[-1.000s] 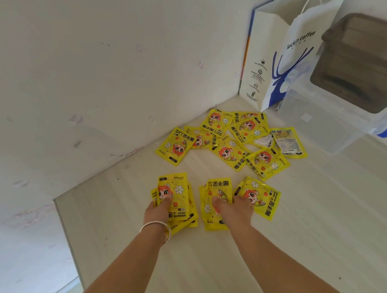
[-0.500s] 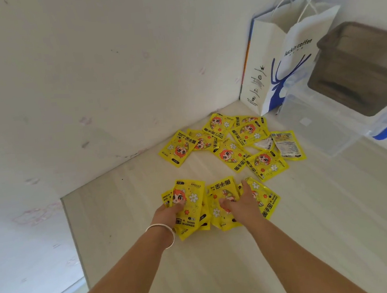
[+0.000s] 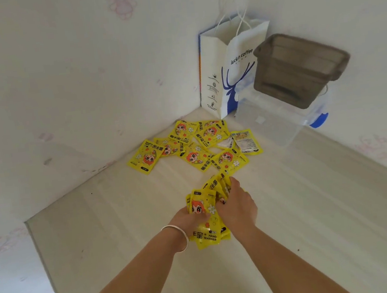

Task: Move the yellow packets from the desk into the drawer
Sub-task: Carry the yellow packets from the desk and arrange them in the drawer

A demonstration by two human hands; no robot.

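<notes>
Lower centre of frame: left hand (image 3: 189, 220) and right hand (image 3: 237, 205) close together, both clamped on one gathered stack (image 3: 206, 221) of yellow packets, held over the desk (image 3: 319, 215). More loose packets (image 3: 195, 146) lie scattered at centre, near the corner. Drawer not in view.

Packets look light, flat, glossy film: likely slippery, apt to fan out or shed from the stack. Judged best grip: squeeze the stack across its faces, thumb over, fingers under, edges squared. Not fragile.
</notes>
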